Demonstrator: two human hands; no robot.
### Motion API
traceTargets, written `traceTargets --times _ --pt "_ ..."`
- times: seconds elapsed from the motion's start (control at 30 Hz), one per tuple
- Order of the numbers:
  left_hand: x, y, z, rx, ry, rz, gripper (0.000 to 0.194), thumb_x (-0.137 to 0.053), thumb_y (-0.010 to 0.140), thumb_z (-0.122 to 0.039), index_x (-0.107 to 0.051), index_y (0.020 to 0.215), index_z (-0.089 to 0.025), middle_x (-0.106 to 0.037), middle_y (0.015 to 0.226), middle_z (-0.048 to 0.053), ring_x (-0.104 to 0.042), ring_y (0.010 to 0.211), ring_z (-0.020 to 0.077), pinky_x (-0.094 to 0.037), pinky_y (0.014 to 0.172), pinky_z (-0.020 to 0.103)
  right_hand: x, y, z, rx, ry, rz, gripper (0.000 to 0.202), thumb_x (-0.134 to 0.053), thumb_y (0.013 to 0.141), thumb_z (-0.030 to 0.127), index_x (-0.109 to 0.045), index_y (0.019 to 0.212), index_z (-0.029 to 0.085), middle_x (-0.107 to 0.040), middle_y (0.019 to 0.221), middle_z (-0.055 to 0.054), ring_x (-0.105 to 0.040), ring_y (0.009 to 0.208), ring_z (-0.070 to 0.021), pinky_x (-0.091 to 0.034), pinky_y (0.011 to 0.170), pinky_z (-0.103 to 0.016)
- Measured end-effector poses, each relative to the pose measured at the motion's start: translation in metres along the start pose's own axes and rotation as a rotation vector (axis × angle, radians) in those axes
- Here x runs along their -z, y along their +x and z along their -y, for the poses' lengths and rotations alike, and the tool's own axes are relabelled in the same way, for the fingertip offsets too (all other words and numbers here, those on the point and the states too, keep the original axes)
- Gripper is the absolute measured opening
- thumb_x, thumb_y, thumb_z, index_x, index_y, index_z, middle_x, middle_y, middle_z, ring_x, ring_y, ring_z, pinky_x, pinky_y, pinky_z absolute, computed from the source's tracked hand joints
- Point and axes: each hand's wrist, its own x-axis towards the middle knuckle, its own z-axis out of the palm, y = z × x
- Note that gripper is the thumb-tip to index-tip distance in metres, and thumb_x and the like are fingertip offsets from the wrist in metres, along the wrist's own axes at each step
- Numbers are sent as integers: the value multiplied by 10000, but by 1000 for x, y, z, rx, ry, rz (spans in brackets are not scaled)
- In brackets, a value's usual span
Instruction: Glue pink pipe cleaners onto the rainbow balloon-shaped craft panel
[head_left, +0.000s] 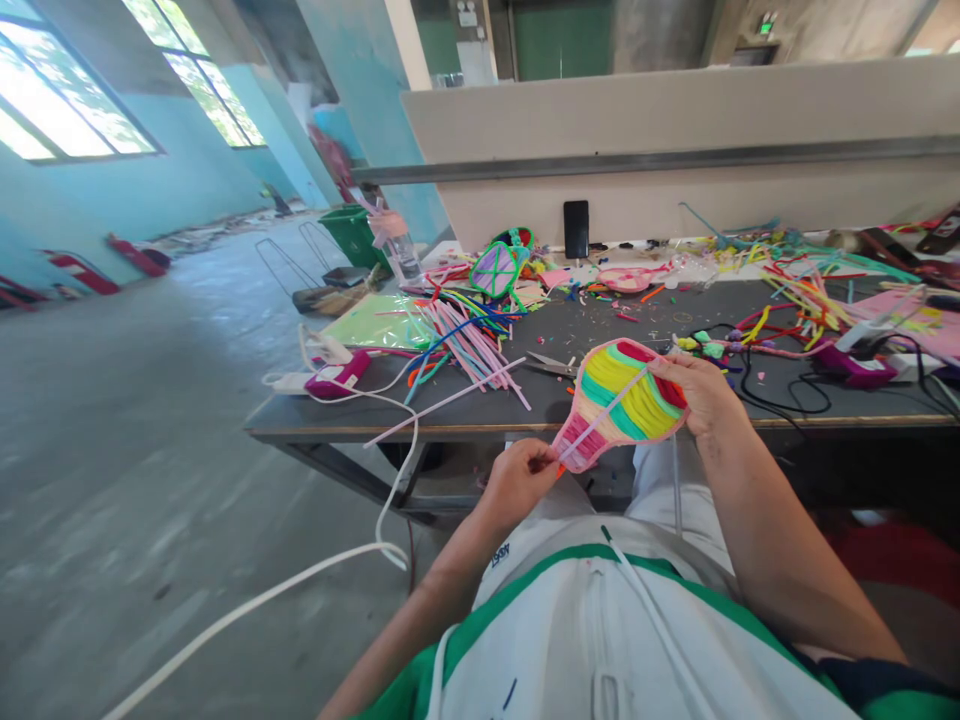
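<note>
A striped balloon-shaped craft piece (634, 405) in yellow, teal, red and pink, edged in pale pink, is held tilted above my lap. At its narrow lower end, my left hand (521, 482) pinches the edge and the end of a pale lilac pipe cleaner (604, 413). This strip runs diagonally across the face of the piece. My right hand (697, 390) grips the wide upper right rim, thumb over the strip's upper end. Scissors (551, 365) lie on the table just beyond the piece.
On the dark table (645, 325) lie pink pipe cleaners (472, 345), a purple glue gun (339, 374) with a white cord, and a green-framed craft piece (496, 270). A phone (576, 229) leans at the back. Another purple tool (855, 363) and black cables lie right. A bottle (401, 250) stands back left.
</note>
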Motion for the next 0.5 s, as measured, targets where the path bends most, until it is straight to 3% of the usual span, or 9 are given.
traceTargets --times 0.33,0.5 --pt "-2 0 2 88 -50 47 98 -663 736 -246 -678 714 -151 -610 654 5 -507 552 103 -381 527 207 3 3 -5 -27 -1 7 209 -853 557 264 -738 712 184 -764 737 -56 -723 671 -234 -595 679 -344" --pt "10 3 4 191 -199 186 205 -724 716 -337 -657 750 -146 -635 663 8 -556 590 128 -414 546 223 3 1 -3 -27 -3 29 224 -858 554 263 -745 732 187 -764 729 -50 -723 674 -234 -592 689 -347"
